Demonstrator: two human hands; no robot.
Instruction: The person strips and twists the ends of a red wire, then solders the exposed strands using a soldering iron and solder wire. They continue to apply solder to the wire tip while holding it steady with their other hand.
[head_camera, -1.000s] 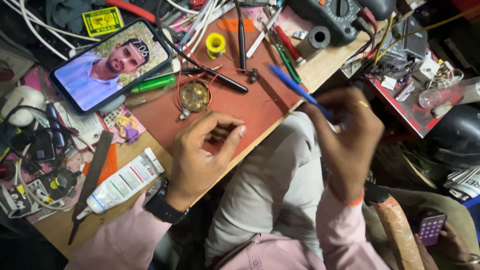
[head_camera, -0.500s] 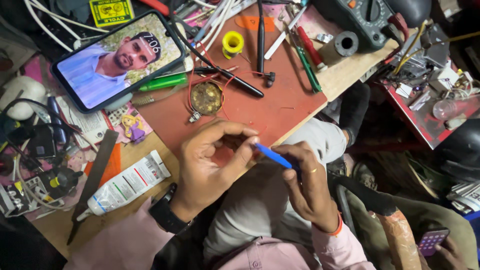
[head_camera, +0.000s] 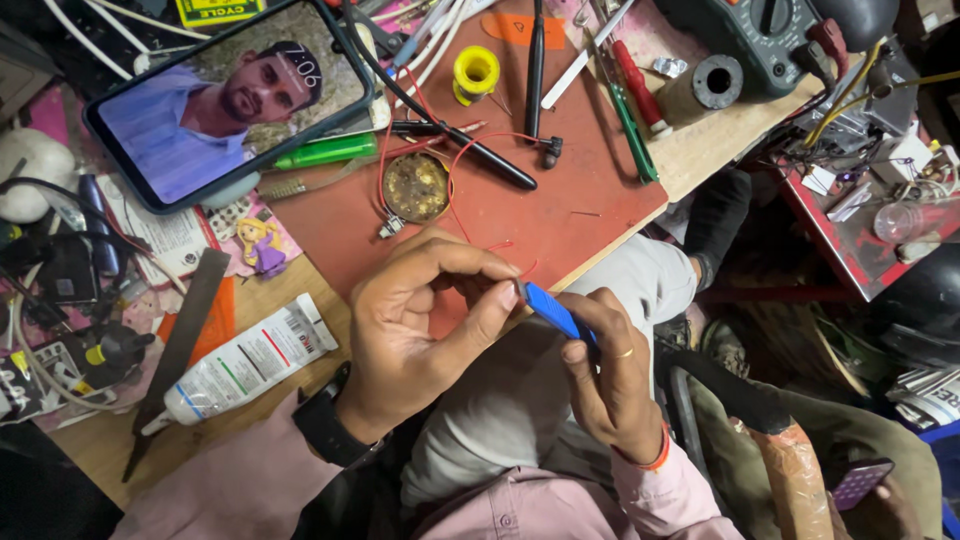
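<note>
Both hands have drawn together since a moment ago: your right hand (head_camera: 610, 380) grips the blue tool (head_camera: 556, 312) against something tiny, unidentifiable, pinched in your left hand (head_camera: 420, 320) at the near mat (head_camera: 590, 215) edge, work unfinished.

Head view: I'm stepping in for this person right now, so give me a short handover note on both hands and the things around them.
Left hand: fingertips pinched together over the edge of the red mat, meeting the tip of the blue tool; a thin red wire runs near them, but whether it is in the grip is too small to tell.
Right hand: closed on the blue tool, tip pointing at the left fingers.
On the mat: a round brass-coloured disc with red leads, a black probe, a yellow solder spool.
Beside the mat: a white tube, a phone.
Done or left: cannot be judged here.
</note>
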